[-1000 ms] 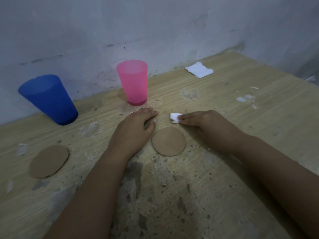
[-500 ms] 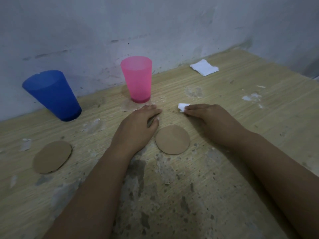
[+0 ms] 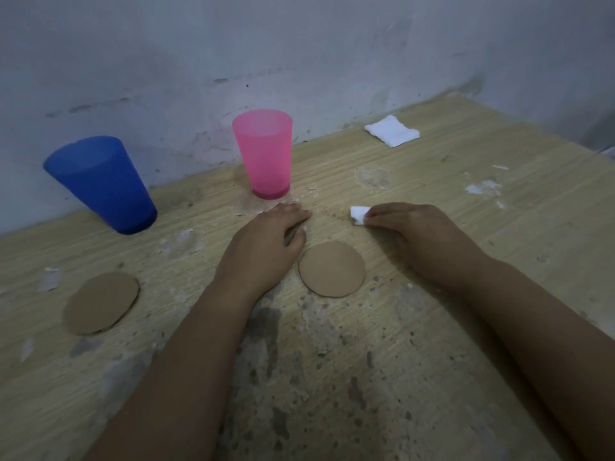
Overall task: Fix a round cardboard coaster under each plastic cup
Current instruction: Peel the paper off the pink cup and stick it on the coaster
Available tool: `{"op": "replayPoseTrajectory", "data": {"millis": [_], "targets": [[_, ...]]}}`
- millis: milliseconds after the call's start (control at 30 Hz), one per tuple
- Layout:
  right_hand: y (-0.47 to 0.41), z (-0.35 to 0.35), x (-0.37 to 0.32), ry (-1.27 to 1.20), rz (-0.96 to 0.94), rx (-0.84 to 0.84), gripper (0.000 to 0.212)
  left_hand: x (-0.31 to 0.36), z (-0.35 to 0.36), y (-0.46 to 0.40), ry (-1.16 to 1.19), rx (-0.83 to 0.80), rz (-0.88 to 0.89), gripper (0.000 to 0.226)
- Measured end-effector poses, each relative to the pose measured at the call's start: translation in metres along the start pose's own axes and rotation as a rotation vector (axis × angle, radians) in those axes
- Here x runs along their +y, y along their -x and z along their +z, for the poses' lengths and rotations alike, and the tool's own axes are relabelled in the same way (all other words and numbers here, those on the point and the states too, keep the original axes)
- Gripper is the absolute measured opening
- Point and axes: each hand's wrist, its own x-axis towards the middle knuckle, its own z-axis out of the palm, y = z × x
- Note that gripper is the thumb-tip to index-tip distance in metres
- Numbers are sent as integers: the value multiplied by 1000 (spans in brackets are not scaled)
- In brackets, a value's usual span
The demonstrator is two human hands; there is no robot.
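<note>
Looking down from my head, my left hand (image 3: 263,244) lies palm down on the bench (image 3: 466,201), fingers straight and together, holding nothing; whatever sits under the palm is hidden. Just right of its thumb lies one cardboard coaster (image 3: 331,269), flat, not quite touching. My right hand (image 3: 412,234) pinches a small white piece (image 3: 358,215) at its fingertips; I cannot make out what it is. Just beyond my left fingertips stands the pink cup (image 3: 264,154), upright. Well to the left stands the blue cup (image 3: 100,184), and nearer me the second coaster (image 3: 101,302). Far beyond my right hand lies a white folded pad (image 3: 392,130). My forearms are cut off at the frame's bottom.
</note>
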Motion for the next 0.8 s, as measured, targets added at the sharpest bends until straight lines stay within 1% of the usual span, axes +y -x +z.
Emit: {"op": "replayPoseTrajectory", "data": {"millis": [67,133,200,300,367,433,533,600,633,700,800], "targets": [[-7,4,0,8,36,-20,49,0,0,0,2,0,1,37],[-9,9,-4,4,-11,-62,52,0,1,0,-13,-22,-1,38],[-3,9,-2,-27,-58,-58,57,-1,2,-2,-30,-45,3,39],[-4,4,6,-70,0,-7,49,-3,4,-4,-66,-68,17,41],[-15,10,4,-43,58,-30,42,-3,5,-4,-106,-92,33,43],[-19,16,-5,-45,42,-72,43,-3,5,-4,-146,-110,52,44],[-13,12,-7,-89,-26,-38,46,-4,6,-5,-178,-126,64,45],[-16,10,-3,-69,45,-19,47,-3,6,-5,-192,-127,71,45],[-18,12,-5,-54,79,-38,51,-3,6,-5,-196,-129,72,46],[-21,18,-11,-34,73,-98,54,-2,5,-5,-201,-135,71,46],[-18,15,-6,-41,26,-104,46,-2,5,-4,-197,-132,72,46]]}}
